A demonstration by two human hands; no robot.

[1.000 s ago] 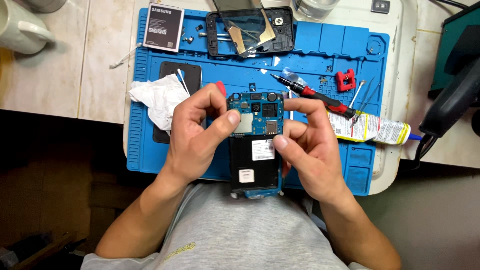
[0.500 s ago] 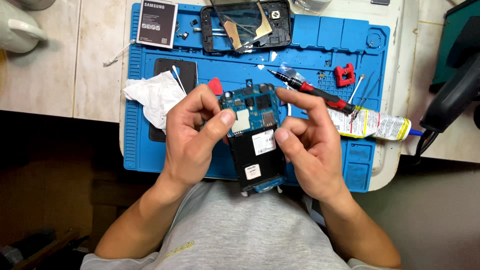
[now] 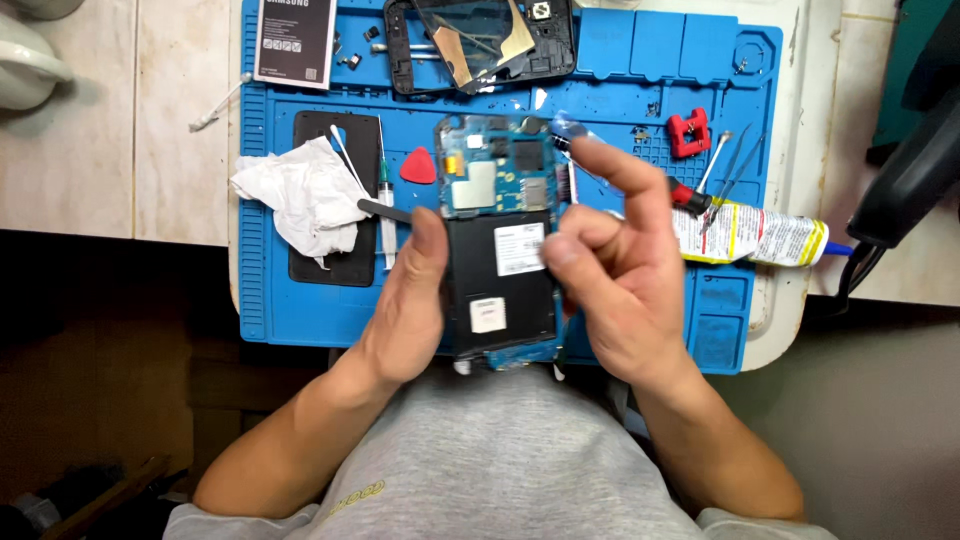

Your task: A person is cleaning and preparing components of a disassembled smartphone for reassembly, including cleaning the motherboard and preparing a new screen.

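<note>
1. One opened phone [image 3: 498,270], held over the blue mat [image 3: 640,70] betw. both hands, near the person's belly.
2. Phone: back off, blue board on top, black batt. bay w/ two white labels below.
3. Left hand [image 3: 405,300] grips its left edge, thumb along the side.
4. Right hand [image 3: 620,290]: fingers curled at right edge, index stuck out; grip unclear, can't tell.
5. Also on the mat: one tissue [image 3: 300,195], one red pick [image 3: 418,166], one glue tube [image 3: 760,235], one battery [image 3: 295,42].

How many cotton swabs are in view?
2. One cotton swab lies across the left edge of the blue mat; the other rests on the crumpled tissue. Others may be hidden under it.
</note>
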